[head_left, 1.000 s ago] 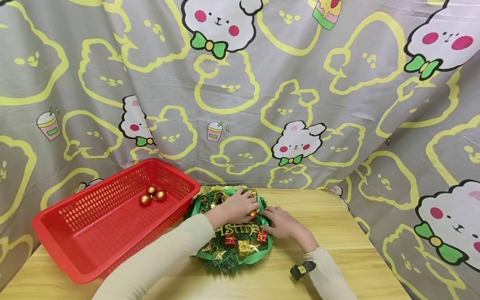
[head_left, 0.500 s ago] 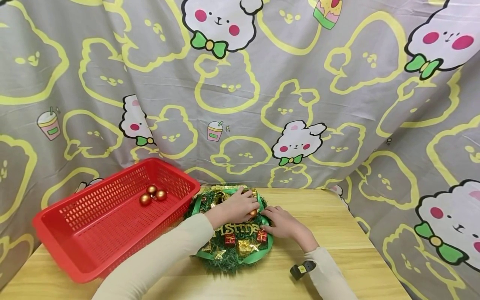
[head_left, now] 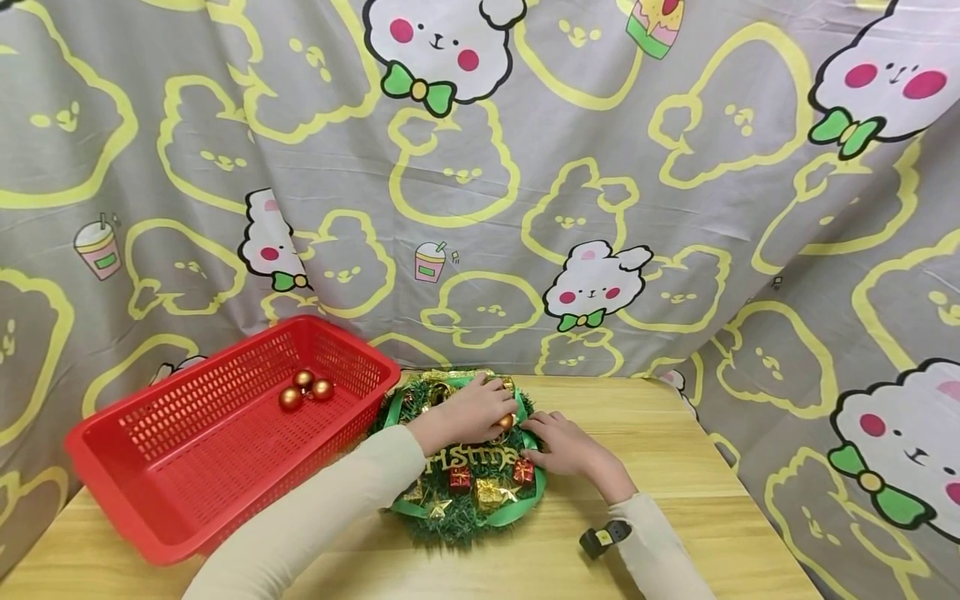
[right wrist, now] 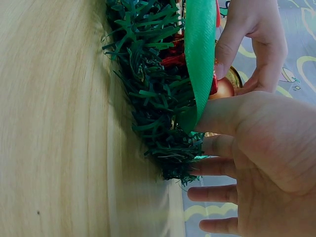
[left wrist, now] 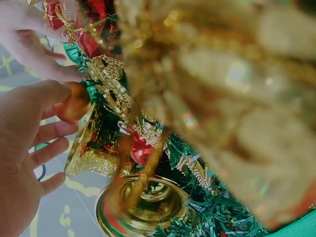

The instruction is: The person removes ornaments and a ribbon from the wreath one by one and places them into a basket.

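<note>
A round Christmas wreath (head_left: 450, 531) of green tinsel lies on the table, trimmed with green ribbon (right wrist: 200, 54), gold lettering (head_left: 480, 457), small red gift boxes (head_left: 460, 479) and gold bells (left wrist: 143, 205). Over its upper part, my left hand (head_left: 476, 412) pinches a copper-gold ball ornament (left wrist: 74, 102) between thumb and index finger; the other fingers are spread. At the wreath's right edge, my right hand (head_left: 566, 447) touches the ribbon and tinsel with thumb and index finger, its remaining fingers straight (right wrist: 276, 158). A blurred gold decoration (left wrist: 222, 98) covers much of the left wrist view.
Left of the wreath stands a red perforated basket (head_left: 142, 546) with three gold balls (head_left: 303, 390) inside. A black device (head_left: 604, 539) is worn at the right wrist. Behind the wooden table (head_left: 637, 417) hangs a grey patterned curtain (head_left: 480, 208).
My left hand has shifted very slightly over the wreath, showing a little more of the ball it pinches. My right hand stays where it was.
</note>
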The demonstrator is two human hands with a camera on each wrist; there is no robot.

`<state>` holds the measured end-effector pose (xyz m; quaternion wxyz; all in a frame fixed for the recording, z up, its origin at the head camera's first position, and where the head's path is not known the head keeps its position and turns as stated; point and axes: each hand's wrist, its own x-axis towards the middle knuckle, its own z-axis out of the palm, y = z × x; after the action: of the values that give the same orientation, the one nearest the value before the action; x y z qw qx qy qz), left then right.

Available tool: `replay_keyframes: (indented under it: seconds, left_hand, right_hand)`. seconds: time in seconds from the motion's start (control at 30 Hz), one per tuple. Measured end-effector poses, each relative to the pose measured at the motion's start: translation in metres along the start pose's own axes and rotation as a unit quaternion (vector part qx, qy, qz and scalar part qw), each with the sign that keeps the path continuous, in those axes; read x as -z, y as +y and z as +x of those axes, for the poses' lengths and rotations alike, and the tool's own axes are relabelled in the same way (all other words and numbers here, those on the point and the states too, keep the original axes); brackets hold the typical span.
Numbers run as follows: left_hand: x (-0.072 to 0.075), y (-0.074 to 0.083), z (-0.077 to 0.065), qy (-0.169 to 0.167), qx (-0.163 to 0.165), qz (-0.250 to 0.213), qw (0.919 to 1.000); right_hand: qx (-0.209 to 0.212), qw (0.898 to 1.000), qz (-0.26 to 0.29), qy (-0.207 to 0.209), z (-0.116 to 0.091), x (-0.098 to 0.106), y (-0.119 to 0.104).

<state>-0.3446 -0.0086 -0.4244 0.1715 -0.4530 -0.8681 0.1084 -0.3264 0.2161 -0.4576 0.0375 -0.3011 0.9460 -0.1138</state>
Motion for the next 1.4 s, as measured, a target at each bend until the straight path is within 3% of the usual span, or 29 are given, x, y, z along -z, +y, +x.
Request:
replay_keyframes:
  seconds: [0.27, 0.6, 0.93, 1.4]
  left_hand:
    - [0.003, -0.002, -0.001, -0.008, 0.01, -0.021, 0.9997]
    - [0.006, -0.003, -0.003, 0.007, 0.017, -0.035, 0.9992]
    - [0.009, -0.006, -0.001, -0.006, 0.026, -0.045, 0.9986]
    - [0.022, -0.01, -0.003, 0.018, 0.032, -0.081, 0.9961]
  right_hand:
    - [0.001, 1.0, 0.0, 0.001, 0.001, 0.0, -0.001]
    - [0.002, 1.0, -0.003, 0.003, 0.002, 0.0, 0.0]
    - [0.012, 1.0, -0.006, 0.011, 0.001, 0.0, -0.002]
    - [0.003, 1.0, -0.002, 0.007, 0.0, 0.0, -0.003]
